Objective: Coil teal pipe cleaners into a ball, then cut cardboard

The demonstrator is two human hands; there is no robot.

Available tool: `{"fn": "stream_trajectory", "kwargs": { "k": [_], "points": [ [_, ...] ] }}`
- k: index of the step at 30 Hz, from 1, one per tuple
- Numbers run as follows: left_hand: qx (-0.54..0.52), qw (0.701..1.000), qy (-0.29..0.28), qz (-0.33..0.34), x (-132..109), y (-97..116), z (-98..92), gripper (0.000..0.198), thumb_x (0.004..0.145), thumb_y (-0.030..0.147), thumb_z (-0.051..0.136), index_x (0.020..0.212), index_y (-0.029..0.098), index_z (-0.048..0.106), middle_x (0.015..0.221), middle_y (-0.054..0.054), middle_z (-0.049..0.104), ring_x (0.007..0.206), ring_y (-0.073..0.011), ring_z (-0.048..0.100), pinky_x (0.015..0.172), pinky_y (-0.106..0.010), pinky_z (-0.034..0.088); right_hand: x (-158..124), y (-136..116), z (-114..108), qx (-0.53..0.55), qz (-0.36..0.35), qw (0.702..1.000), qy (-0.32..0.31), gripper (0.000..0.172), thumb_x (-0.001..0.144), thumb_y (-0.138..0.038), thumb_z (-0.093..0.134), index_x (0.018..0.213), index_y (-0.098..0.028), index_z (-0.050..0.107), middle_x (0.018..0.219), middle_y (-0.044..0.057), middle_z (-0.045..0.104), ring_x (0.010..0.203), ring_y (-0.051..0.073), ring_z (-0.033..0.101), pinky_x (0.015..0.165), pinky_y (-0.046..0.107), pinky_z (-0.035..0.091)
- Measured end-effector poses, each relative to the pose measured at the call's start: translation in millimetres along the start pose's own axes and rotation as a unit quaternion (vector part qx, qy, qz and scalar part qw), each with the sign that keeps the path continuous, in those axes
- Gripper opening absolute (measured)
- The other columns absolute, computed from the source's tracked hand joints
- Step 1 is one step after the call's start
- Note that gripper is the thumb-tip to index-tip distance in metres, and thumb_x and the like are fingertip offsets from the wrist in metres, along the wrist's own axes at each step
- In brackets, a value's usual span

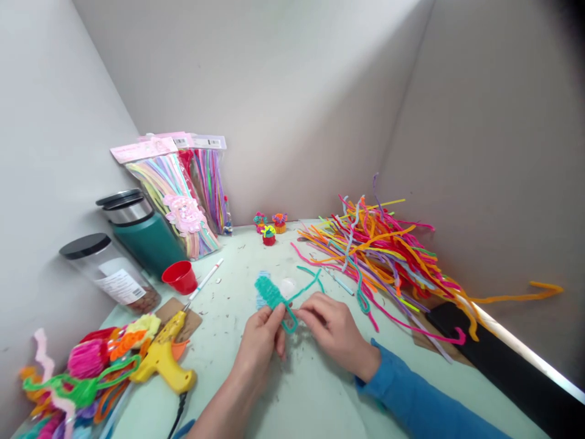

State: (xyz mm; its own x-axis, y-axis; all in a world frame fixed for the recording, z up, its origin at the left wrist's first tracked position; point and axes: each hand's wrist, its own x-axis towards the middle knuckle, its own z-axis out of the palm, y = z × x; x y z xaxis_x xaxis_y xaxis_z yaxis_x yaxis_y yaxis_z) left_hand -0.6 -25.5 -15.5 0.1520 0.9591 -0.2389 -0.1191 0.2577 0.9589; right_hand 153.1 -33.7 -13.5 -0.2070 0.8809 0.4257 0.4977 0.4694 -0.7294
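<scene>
At the middle front of the head view, my left hand (pixel 259 341) pinches a teal pipe-cleaner piece (pixel 270 292) between thumb and fingers. The piece has a dense fuzzy block at its upper left, a bent loop below and a loose strand reaching up to the right. Close on its right, my right hand (pixel 331 326) is closed, with thumb and forefinger pinched at the loop's side. Those fingertips hide exactly what they grip. Something light blue and fuzzy (pixel 261 300) shows behind the teal block. A small clear round disc (pixel 287 286) lies just beyond.
Loose pipe cleaners (pixel 388 250) heap at the right, beside a black strip (pixel 498 366). Leftward lie a yellow glue gun (pixel 167 360), fuzzy craft pieces (pixel 86 360), a red cup (pixel 179 277), a teal bottle (pixel 150 241) and a jar (pixel 114 274). Small figures (pixel 269 235) stand behind.
</scene>
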Motion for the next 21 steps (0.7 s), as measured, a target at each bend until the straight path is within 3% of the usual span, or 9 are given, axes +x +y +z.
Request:
{"fn": "stream_trajectory", "kwargs": {
  "k": [2,5,7,9,14,21],
  "points": [
    [0.001,1.000,-0.025,0.004,-0.8,1.8,0.7,0.035,0.076,0.048,0.056,0.066,0.015,0.054,0.031,0.008,0.039,0.028,-0.0047,0.028,0.035,-0.018,0.029,3.9,3.2,1.1,0.124,0.101,0.987,0.012,0.019,0.085,-0.033,0.050,0.076,-0.018,0.059,0.070,0.002,0.058,0.064,0.014,0.052,0.061,0.026,0.039],
    [0.007,0.998,-0.065,-0.001,-3.0,3.7,4.5,0.033,0.075,0.046,0.057,0.068,0.014,0.055,0.037,0.007,0.044,0.028,-0.0036,0.025,0.035,-0.019,0.032,7.8,4.8,4.2,0.302,0.208,0.930,-0.012,0.019,0.080,-0.037,0.056,0.079,-0.018,0.057,0.063,-0.002,0.056,0.056,0.012,0.051,0.053,0.023,0.038],
    [0.013,0.997,-0.072,-0.006,-4.3,4.8,6.5,0.031,0.075,0.044,0.059,0.067,0.014,0.055,0.035,0.008,0.039,0.027,-0.0036,0.024,0.034,-0.019,0.032,8.4,3.5,5.6,0.344,0.217,0.913,-0.004,0.020,0.077,-0.037,0.059,0.074,-0.017,0.056,0.057,-0.004,0.052,0.050,0.010,0.047,0.049,0.021,0.036],
    [0.011,0.998,-0.068,-0.004,-4.9,6.4,7.3,0.028,0.073,0.041,0.061,0.066,0.015,0.054,0.034,0.009,0.038,0.027,-0.0034,0.025,0.035,-0.019,0.032,7.8,2.0,5.8,0.334,0.201,0.921,0.015,0.022,0.076,-0.036,0.061,0.067,-0.017,0.056,0.053,-0.005,0.048,0.047,0.008,0.042,0.047,0.021,0.033],
    [-0.019,0.998,-0.063,-0.001,-5.3,9.7,7.6,0.024,0.067,0.031,0.069,0.070,0.013,0.055,0.046,0.006,0.050,0.028,-0.0010,0.026,0.035,-0.018,0.033,5.9,3.3,6.2,0.316,0.199,0.927,0.031,0.021,0.077,-0.034,0.060,0.067,-0.016,0.056,0.051,-0.006,0.044,0.046,0.007,0.038,0.045,0.020,0.031],
    [-0.058,0.996,-0.062,-0.031,-1.8,3.4,8.0,0.025,0.075,0.035,0.062,0.069,0.012,0.057,0.040,0.008,0.044,0.029,-0.0015,0.025,0.040,-0.020,0.038,5.5,6.0,7.2,0.332,0.218,0.917,0.036,0.025,0.077,-0.038,0.060,0.066,-0.016,0.057,0.049,-0.006,0.044,0.045,0.008,0.037,0.045,0.021,0.029]
  ]
}}
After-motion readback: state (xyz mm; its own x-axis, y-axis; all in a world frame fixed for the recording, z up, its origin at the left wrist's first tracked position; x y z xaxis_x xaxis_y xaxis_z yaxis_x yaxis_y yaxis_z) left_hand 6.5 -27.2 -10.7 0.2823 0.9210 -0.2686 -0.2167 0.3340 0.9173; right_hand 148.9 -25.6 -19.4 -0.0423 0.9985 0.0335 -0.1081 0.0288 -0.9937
